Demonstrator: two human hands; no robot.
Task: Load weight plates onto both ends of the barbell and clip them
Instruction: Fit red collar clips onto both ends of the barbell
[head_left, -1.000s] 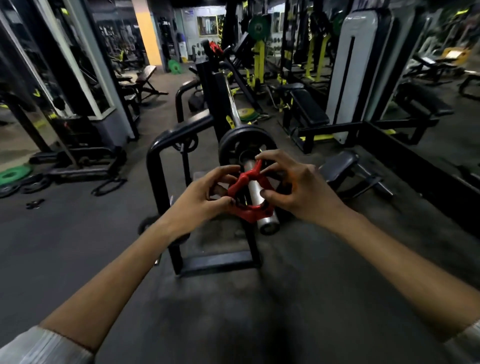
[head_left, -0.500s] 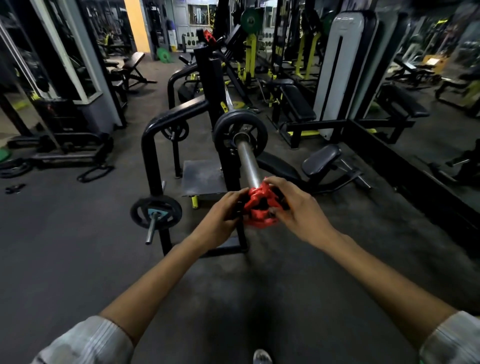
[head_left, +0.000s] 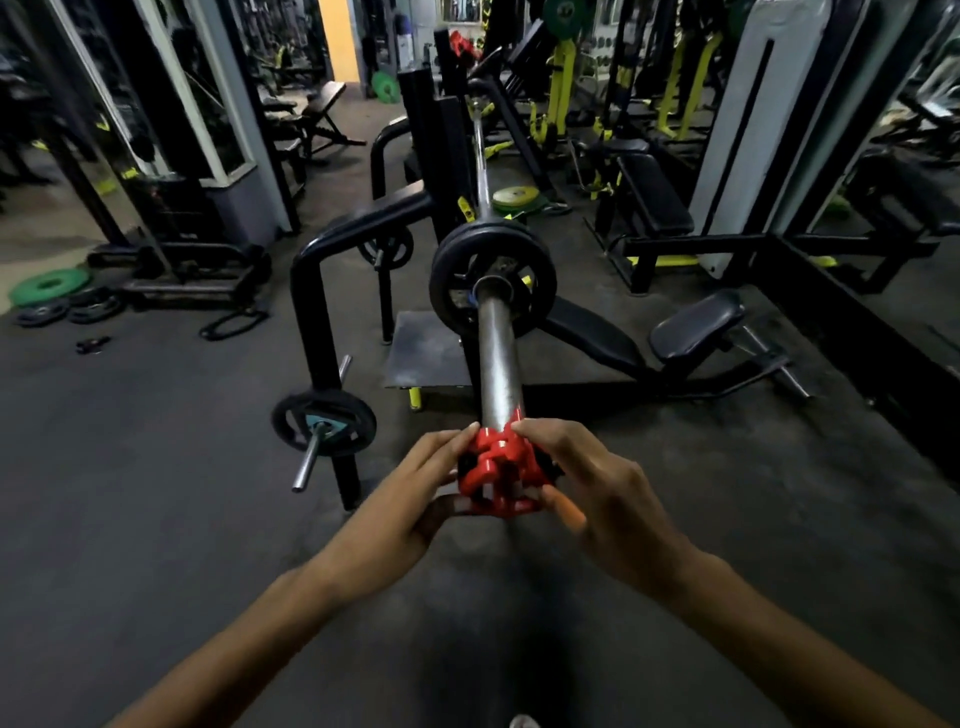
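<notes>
A steel barbell sleeve (head_left: 497, 358) points toward me from the black rack. Two black weight plates (head_left: 492, 283) sit far up the sleeve against its collar. A red clip (head_left: 497, 470) sits around the near tip of the sleeve, well apart from the plates. My left hand (head_left: 402, 512) pinches the clip from the left and my right hand (head_left: 602, 496) pinches it from the right. A second red clip (head_left: 461, 44) shows at the bar's far end.
A black plate (head_left: 324, 423) hangs on a storage peg low on the rack's left post. Green and black plates (head_left: 49, 299) lie on the floor far left. A black bench (head_left: 691, 325) stands to the right, with machines behind it.
The clip and both hands now sit at the sleeve's near tip, farther from the plates than a second ago. The view has pulled back and more of the sleeve shows.
</notes>
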